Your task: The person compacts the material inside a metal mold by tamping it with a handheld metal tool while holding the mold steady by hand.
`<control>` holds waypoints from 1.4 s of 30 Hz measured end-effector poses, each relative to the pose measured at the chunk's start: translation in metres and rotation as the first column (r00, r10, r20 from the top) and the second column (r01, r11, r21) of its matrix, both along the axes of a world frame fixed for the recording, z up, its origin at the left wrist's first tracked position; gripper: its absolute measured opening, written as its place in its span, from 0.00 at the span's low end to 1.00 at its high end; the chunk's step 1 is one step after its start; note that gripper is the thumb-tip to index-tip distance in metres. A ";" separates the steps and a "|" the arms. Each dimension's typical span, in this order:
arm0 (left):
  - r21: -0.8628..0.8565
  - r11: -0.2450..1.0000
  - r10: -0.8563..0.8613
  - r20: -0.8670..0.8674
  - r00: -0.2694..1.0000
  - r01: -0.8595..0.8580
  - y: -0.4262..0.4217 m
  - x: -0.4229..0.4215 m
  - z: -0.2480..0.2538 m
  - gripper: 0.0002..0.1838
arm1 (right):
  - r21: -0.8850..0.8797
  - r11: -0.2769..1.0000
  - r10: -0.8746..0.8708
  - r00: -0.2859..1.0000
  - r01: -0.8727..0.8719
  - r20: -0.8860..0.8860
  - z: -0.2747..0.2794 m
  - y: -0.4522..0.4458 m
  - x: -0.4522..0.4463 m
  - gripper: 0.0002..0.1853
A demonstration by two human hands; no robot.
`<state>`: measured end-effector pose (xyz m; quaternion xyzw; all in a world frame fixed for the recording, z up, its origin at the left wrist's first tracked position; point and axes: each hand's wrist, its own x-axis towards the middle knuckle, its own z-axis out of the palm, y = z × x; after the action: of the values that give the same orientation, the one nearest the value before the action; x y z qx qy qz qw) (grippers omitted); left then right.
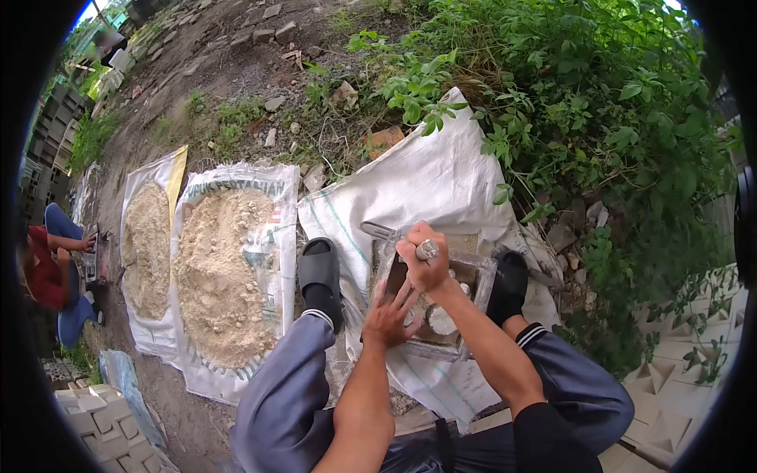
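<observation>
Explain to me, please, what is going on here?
A person is working over a box-like frame, which lies on a white sheet between their feet. The right hand is closed around a pale, round-ended tool, held above the frame. The left hand is open at the frame's left side; its exact contact is unclear. Sandy powder lies heaped on sacks to the left, and another person sits farther off.

Two bare hands [386, 322] [426, 264], one grey round-ended object [427, 250], one rectangular wooden frame [486, 290], two black sandals [318, 268] [509, 280], two beige powder heaps [147, 244] [221, 276].
</observation>
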<state>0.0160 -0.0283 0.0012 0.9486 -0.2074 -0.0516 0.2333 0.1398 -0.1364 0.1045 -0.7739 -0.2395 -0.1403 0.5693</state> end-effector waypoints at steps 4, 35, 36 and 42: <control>-0.012 1.000 0.009 0.054 0.999 -0.008 0.003 -0.003 0.002 0.34 | 0.220 0.945 -0.172 0.942 0.240 -0.288 -0.014 -0.004 -0.009 0.13; 0.094 0.996 -0.013 0.034 0.999 0.010 0.000 -0.001 -0.003 0.40 | 0.026 0.986 -0.162 0.984 0.164 -0.070 -0.019 -0.011 0.005 0.14; 0.095 0.995 -0.021 0.044 0.999 0.017 -0.002 0.004 -0.001 0.40 | 0.029 0.985 -0.169 0.984 0.171 -0.061 -0.008 -0.015 0.002 0.14; 0.167 0.986 -0.023 0.028 0.999 0.018 -0.003 0.002 0.008 0.43 | 0.051 0.960 -0.267 0.953 0.277 -0.141 -0.017 -0.049 -0.017 0.13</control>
<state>0.0176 -0.0316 0.0091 0.9633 -0.2157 -0.0569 0.1493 0.1231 -0.1849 0.0873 -0.7865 -0.0873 -0.1741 0.5861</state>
